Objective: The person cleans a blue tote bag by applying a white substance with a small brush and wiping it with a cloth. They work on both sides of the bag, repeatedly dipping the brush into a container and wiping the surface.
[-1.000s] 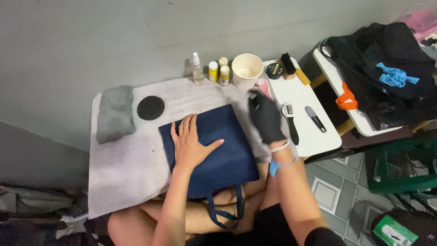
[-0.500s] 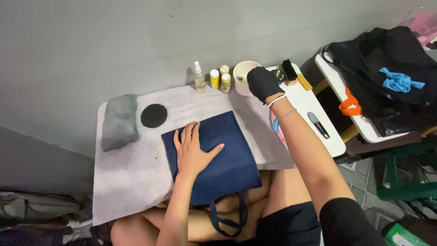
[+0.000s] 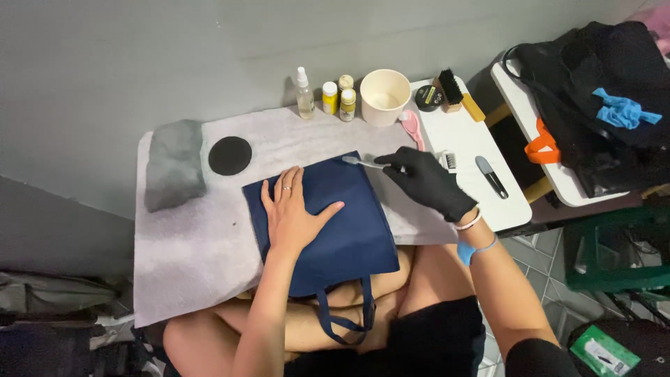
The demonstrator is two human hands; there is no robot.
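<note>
Right hand (black glove) pinches a small brush by its handle, fingers closed on it. Brush long axis runs roughly left-right, bristle tip pointing left, hanging over the top edge of the navy bag. Bag lies just down-left of the gloved fingertips, so the right hand is the nearer one to that upper edge.

Left hand is bare, flat, fingers spread, palm down on the bag's middle, gripping nothing, just pressing. Brush tip sits up-right of the left fingertips, near but apart.

Bag lies flat on a grey towel on the table, handles hanging off the near edge over the lap.

Farther out: black disc and folded grey cloth to the left; spray bottle, small yellow bottles and white cup along the wall (all out of contact).
</note>
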